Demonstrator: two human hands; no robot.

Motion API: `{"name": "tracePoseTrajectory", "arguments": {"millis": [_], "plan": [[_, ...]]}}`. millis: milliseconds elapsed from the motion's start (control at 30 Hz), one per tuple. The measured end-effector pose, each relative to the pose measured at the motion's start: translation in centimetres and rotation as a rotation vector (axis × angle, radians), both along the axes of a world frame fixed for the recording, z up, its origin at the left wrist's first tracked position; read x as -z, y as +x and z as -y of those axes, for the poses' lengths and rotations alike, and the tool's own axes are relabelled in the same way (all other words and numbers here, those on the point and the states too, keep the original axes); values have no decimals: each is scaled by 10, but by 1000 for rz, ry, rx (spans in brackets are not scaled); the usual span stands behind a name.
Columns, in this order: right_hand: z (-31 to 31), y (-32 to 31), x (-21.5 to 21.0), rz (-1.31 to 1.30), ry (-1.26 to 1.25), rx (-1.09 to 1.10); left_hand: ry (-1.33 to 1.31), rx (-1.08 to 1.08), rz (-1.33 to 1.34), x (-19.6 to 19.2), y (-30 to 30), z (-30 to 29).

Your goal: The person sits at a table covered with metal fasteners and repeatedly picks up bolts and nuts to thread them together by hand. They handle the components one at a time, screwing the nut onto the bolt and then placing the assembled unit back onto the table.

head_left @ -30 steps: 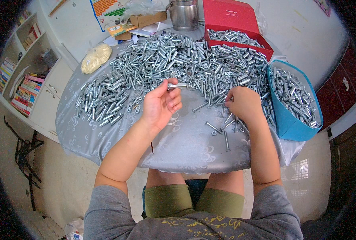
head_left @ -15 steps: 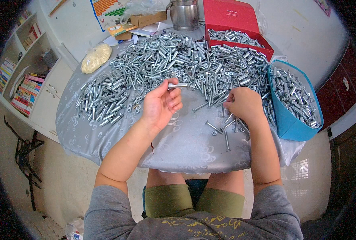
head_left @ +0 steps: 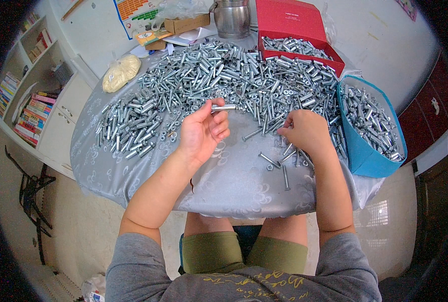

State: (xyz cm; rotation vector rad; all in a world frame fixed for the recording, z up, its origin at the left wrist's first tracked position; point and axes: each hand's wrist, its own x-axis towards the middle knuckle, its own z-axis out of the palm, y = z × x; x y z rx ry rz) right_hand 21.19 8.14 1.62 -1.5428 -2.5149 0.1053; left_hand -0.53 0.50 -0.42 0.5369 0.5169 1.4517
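Note:
Between the thumb and fingers of my left hand (head_left: 204, 130) lies a shiny cylindrical metal sleeve (head_left: 226, 107), held level with a narrower tip pointing right. My right hand (head_left: 308, 130) is over the near right side of the hardware pile (head_left: 209, 68), its fingertips pinched together and turned down; whatever they grip is too small or hidden to make out. Below that hand, several loose bolts (head_left: 286, 178) and a hex nut (head_left: 269, 167) lie on the grey tablecloth (head_left: 234, 178). Sleeves, bolts and nuts make up the pile beyond both hands.
A blue fabric bin (head_left: 372, 156) full of metal parts stands right of my right hand. Behind it is an open red box (head_left: 292, 22) with more parts. At the back are a metal pot (head_left: 231, 19) and a cardboard box (head_left: 186, 23); a bag of pale material (head_left: 121, 73) sits left.
My right hand has shifted very slightly left, its fingertips still pinched. My left hand and the sleeve in it stay in place.

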Motion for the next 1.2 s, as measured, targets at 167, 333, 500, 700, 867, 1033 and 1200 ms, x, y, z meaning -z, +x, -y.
{"name": "tracePoseTrajectory", "arguments": {"millis": [167,333,500,700,867,1033,1200], "plan": [[4,-1,-6,-83,-26,-114,6,2,1,0,0,0],[7,-3,-11,-136,-491,-596,10,8,12,1,-1,0],[8,-4,-4,39,-635,-566,4,2,13,0,0,0],[13,-6,-6,52,-485,-629,-4,-6,1,1,0,1],[17,-10,0,1,-362,-613,-25,-16,-5,0,2,0],[15,-14,-1,-344,-157,-558,-8,1,-15,0,2,0],[16,-23,-7,-728,-225,-401,10,58,-41,-4,5,2]]}}
